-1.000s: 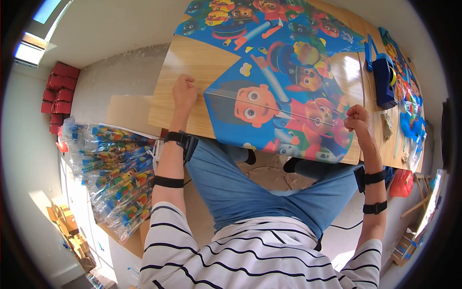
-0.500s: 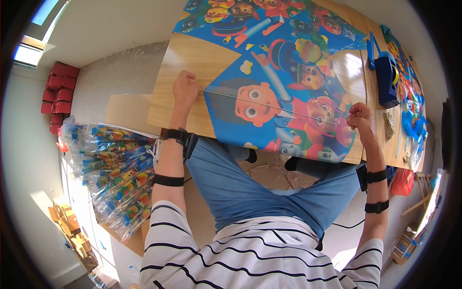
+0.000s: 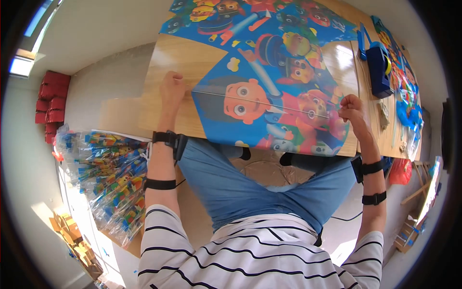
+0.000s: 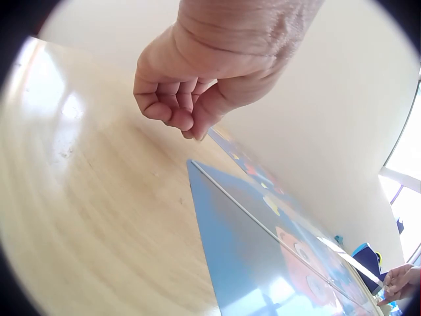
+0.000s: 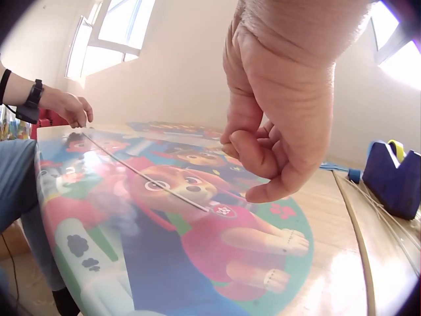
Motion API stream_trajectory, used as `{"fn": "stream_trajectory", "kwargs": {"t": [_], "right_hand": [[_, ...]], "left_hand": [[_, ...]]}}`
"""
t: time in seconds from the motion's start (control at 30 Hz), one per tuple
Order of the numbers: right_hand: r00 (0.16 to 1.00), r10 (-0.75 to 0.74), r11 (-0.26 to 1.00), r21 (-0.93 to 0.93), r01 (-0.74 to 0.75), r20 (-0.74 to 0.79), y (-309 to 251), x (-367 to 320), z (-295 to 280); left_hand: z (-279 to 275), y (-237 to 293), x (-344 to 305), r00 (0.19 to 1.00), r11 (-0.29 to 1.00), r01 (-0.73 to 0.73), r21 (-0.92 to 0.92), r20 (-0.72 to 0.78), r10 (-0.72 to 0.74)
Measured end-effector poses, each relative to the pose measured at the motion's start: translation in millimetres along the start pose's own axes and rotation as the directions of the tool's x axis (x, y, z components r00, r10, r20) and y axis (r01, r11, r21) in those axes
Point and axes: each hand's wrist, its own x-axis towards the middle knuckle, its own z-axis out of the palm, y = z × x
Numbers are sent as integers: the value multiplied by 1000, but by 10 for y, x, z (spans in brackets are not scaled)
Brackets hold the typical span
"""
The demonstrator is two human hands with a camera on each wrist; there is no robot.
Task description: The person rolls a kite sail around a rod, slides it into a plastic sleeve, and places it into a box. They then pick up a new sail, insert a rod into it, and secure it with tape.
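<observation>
A printed blue plastic sheet (image 3: 211,120) with cartoon figures lies on the wooden table (image 3: 185,53). Along it runs a thin pale rod (image 5: 148,176), one end at the sheet's left corner. My left hand (image 3: 172,94) is just beyond that corner, thumb and fingertips pinched together. On the other side, my right hand (image 3: 353,113) pinches over the sheet's right part, past the rod's other end. From the right fingers a shiny clear tape strip (image 4: 352,263) runs above the rod toward the left fingertips; its left stretch barely shows.
A dark blue tape dispenser (image 3: 379,70) stands at the table's right side, with thin rods (image 5: 388,214) near it. Another printed sheet (image 3: 221,24) lies at the far side. Plastic-wrapped printed goods (image 3: 113,178) are at the left, red boxes (image 3: 52,98) beyond.
The head view has shifted slightly, so the table and both hands appear farther left. Over the sheet, both hands keep nearly the same places and the same pinch.
</observation>
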Motion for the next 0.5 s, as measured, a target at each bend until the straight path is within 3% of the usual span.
{"fn": "stream_trajectory", "kwargs": {"t": [0.2,0.5], "right_hand": [[999,34,999,-10,-34,12,-51,-18,-7],[998,53,998,-20,-53,24,-9,-32,33]], "left_hand": [[-126,160,9,990,988,117,-101,87,-109],[-123,94,-35,991,984,107,-146,101,-92]]}}
